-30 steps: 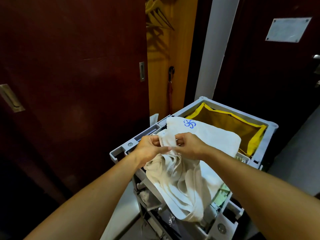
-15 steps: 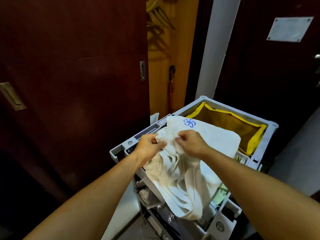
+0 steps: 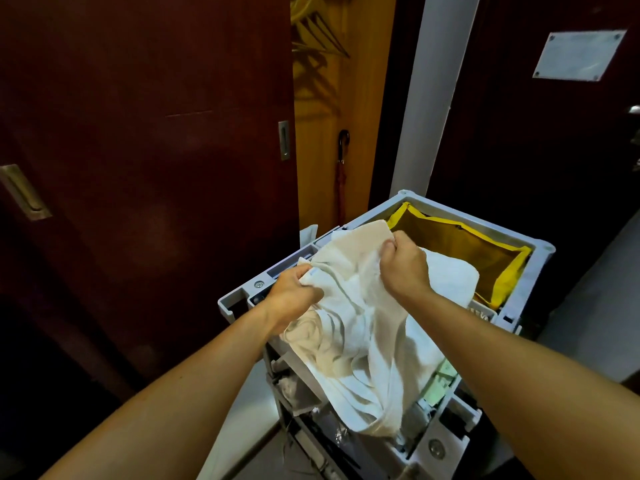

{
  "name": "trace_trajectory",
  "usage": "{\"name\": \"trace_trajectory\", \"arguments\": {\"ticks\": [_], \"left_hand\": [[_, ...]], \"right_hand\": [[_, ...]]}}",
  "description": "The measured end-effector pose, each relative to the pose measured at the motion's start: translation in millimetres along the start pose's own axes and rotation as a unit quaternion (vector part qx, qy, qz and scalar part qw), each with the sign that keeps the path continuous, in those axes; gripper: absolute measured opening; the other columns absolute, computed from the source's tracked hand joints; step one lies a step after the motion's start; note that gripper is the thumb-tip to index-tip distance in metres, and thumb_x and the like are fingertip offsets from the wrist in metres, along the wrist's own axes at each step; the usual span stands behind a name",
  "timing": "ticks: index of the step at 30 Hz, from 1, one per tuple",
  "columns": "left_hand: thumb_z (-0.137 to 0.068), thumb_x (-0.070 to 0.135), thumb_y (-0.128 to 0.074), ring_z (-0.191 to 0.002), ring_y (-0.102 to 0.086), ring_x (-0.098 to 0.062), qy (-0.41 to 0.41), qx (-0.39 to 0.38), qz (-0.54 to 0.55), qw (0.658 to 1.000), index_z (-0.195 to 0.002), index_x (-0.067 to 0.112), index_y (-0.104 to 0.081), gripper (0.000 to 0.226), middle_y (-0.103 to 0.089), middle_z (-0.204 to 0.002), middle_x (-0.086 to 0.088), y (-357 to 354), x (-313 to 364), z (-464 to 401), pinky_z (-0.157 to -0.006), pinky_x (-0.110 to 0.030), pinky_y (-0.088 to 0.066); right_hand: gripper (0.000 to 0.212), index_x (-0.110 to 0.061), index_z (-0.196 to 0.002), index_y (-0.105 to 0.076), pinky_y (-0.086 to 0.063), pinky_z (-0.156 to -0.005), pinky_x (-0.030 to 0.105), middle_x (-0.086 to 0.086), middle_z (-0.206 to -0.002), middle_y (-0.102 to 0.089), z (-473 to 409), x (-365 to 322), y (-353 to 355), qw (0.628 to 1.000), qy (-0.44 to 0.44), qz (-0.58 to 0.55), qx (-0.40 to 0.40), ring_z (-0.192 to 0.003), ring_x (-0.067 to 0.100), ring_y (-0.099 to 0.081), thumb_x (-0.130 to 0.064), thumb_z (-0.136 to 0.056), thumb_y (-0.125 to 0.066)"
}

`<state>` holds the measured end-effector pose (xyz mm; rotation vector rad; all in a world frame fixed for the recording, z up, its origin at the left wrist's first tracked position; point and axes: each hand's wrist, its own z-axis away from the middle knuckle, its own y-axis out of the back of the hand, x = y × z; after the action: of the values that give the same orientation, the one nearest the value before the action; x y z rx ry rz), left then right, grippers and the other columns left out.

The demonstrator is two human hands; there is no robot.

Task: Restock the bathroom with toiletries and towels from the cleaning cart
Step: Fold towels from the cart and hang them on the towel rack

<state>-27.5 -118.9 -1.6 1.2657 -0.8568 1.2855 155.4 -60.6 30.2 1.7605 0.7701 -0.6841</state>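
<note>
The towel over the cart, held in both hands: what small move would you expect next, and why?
Probably lifting it clear of the cart. The left hand and right hand each grip an edge of the towel, but most of it hangs crumpled over the cart's top.

- There is one camera, worn on the head. It looks forward and down.
- It is close. Both arms reach in from 6 o'clock.
- The cart [image 3: 540, 258] sits low, toward 4 o'clock.
- A dark door [image 3: 138, 168] fills the 9 o'clock side.
</note>
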Motion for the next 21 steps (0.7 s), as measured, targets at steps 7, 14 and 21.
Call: {"name": "trace_trajectory", "arguments": {"ticks": [7, 14, 21], "left_hand": [[-0.078, -0.010, -0.056, -0.082, -0.072, -0.025, 0.016, -0.005, 0.005, 1.000, -0.106, 0.023, -0.068, 0.044, -0.074, -0.092, -0.008, 0, -3, 3, -0.070, -0.040, -0.062], [-0.066, 0.009, -0.054, -0.083, -0.063, -0.033, 0.041, -0.018, 0.063, 0.997, -0.102, 0.015, -0.063, 0.038, -0.066, -0.090, -0.014, -9, 6, 10, -0.073, -0.039, -0.051], [-0.096, 0.037, -0.059, -0.087, -0.072, -0.030, 0.040, 0.065, 0.089, 0.993, -0.096, 0.023, -0.069, 0.018, -0.076, -0.091, -0.008, -18, -10, -2, -0.084, -0.046, -0.059]], "right_hand": [[0.020, -0.012, -0.092, -0.048, -0.031, -0.056, 0.027, 0.002, -0.084, -0.054, 0, -5, 3, 0.997, -0.006, -0.016, 0.070, -0.073, 0.019, -0.048, -0.023, -0.105, -0.037], [0.018, -0.023, -0.082, -0.059, -0.031, -0.055, 0.016, -0.008, -0.073, -0.057, 13, -2, -10, 0.990, 0.101, 0.000, -0.098, -0.068, 0.004, -0.050, -0.027, -0.099, -0.055], [0.030, -0.018, -0.118, -0.067, -0.039, -0.062, 0.016, -0.004, -0.103, -0.064, 20, -3, -27, 0.969, 0.012, -0.072, -0.237, -0.084, 0.007, -0.056, -0.035, -0.103, -0.048]]}}
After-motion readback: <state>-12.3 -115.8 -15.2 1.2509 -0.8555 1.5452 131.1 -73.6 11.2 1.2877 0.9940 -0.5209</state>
